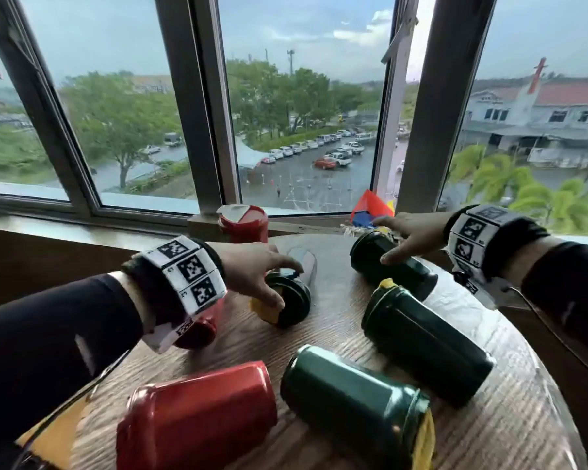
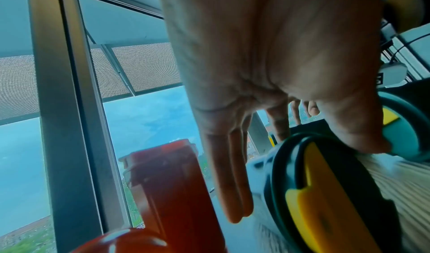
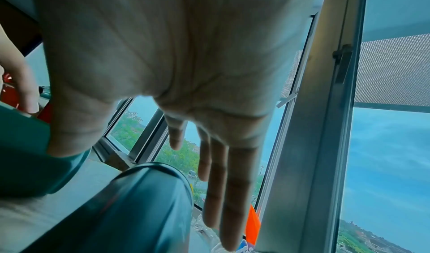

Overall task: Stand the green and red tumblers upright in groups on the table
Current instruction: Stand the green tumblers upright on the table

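4 green tumblers lie on their sides on the round wooden table [image 1: 319, 337]; 1 red tumbler stands upright at the far edge, upper centre of the head view [image 1: 243, 223]; 2 more red ones lie down at lower left, the big one [image 1: 197, 418] nearest the camera and a smaller one [image 1: 197, 329] partly hidden under the left wrist.

Left hand [image 1: 252, 266] sits left of centre, fingers spread and bent over green tumbler A [image 1: 287, 298], which points its yellow-flapped lid toward the camera; in the left wrist view the thumb [image 2: 358, 130] presses near the lid rim while the other fingers hang straight beside the lid [image 2: 325, 192]; the hand touches it but is not closed round it.

Right hand [image 1: 409, 234] is at upper right, palm down, fingers straight, thumb resting on green tumbler B [image 1: 391, 262]; the right wrist view shows the fingers [image 3: 223, 192] reaching past the body of the tumbler [image 3: 139, 211], not wrapped round it.

Green tumbler C [image 1: 425, 344] lies right of centre, just beside B's base; green tumbler D [image 1: 357, 405] lies at bottom centre, beside the big red one, its yellow lid toward the lower right.

Behind the table a window [image 1: 296, 96] fills the upper frame; a red, blue and yellow object [image 1: 370, 208] sits on the sill by the right hand.
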